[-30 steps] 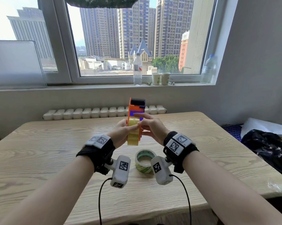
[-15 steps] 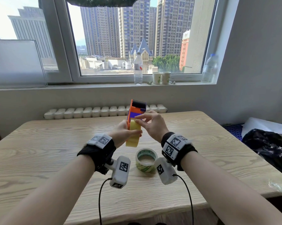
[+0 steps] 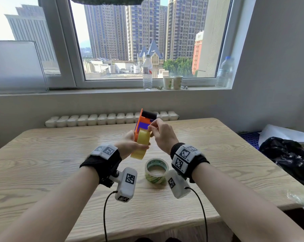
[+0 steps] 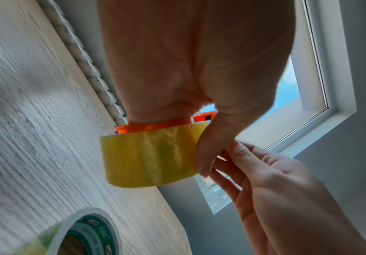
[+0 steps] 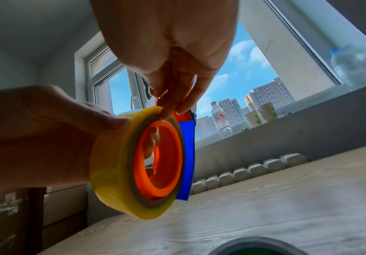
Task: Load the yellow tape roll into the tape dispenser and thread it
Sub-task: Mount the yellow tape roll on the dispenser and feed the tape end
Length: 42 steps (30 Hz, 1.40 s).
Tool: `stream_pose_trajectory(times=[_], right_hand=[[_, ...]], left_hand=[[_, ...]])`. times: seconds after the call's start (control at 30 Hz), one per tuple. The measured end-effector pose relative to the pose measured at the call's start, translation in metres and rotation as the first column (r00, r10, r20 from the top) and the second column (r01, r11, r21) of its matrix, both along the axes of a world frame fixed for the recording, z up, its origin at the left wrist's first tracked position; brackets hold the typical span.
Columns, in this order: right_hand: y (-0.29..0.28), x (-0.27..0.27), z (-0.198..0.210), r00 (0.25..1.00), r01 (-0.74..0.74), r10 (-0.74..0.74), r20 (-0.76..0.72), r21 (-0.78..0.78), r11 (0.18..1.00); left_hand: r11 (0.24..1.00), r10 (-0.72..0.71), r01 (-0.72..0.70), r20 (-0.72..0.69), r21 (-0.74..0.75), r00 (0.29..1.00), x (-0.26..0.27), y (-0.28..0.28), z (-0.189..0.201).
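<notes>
The yellow tape roll [image 3: 140, 146] sits on the orange hub [image 5: 158, 158] of the orange tape dispenser [image 3: 145, 121], which is held upright above the table. My left hand [image 3: 130, 145] grips dispenser and roll together, its thumb [image 4: 205, 155] lying across the roll's [image 4: 149, 158] outer face and its other fingers behind the orange frame [image 4: 155, 126]. My right hand [image 3: 150, 129] pinches the top rim of the roll [image 5: 116, 172] with thumb and fingertips [image 5: 171, 107], where a small clear flap of tape shows. A blue panel [image 5: 187, 155] stands behind the roll.
A second tape roll with green print [image 3: 156, 170] lies flat on the wooden table [image 3: 42, 172] just below my hands. A dark bag [image 3: 287, 158] sits at the right table edge. Bottles and paper cups [image 3: 173, 82] stand on the windowsill.
My right hand moved from the roll's side up to its top rim and now pinches there. The dispenser tipped slightly to the right; my left hand kept its grip.
</notes>
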State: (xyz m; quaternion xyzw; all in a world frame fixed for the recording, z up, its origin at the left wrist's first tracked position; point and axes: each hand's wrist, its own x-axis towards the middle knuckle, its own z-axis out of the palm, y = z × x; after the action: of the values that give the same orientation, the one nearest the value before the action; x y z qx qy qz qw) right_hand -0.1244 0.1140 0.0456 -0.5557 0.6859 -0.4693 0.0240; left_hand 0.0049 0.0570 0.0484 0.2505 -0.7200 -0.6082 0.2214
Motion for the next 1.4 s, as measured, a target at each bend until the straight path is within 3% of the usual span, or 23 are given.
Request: stream_pose_trajectory(times=[0.23,0.5,0.7,0.9,1.2,1.4], right_hand=[[-0.001,-0.001,0.004,0.986,-0.038,0.034,0.164,0.022,0.999],[0.001,0.000,0.001,0.998,0.000,-0.008,0.069,0.111,0.994],[-0.002,-0.004,-0.001,0.994,-0.028,0.013,0.111,0.137,0.990],[-0.002,-0.002,0.004,0.991,-0.070,0.057,0.117,0.110,0.991],[0.006,0.003,0.007,0.969,-0.199,0.179,0.173,0.109,0.974],[0.005,0.003,0.002,0.986,-0.165,0.160,0.052,0.118,0.979]], left_hand=[[1.000,0.017,-0.017,0.015,0.013,1.000,0.001,-0.004,0.000],[0.998,-0.064,0.062,0.090,0.018,0.994,0.008,-0.005,-0.007],[0.996,-0.081,0.084,0.112,-0.024,0.990,0.007,-0.005,-0.009],[0.981,0.030,-0.025,-0.022,0.194,0.999,0.002,-0.002,-0.009],[0.972,0.179,-0.176,-0.006,0.155,0.984,0.001,-0.001,-0.005],[0.981,0.139,-0.138,0.006,0.139,0.990,0.003,-0.001,-0.004]])
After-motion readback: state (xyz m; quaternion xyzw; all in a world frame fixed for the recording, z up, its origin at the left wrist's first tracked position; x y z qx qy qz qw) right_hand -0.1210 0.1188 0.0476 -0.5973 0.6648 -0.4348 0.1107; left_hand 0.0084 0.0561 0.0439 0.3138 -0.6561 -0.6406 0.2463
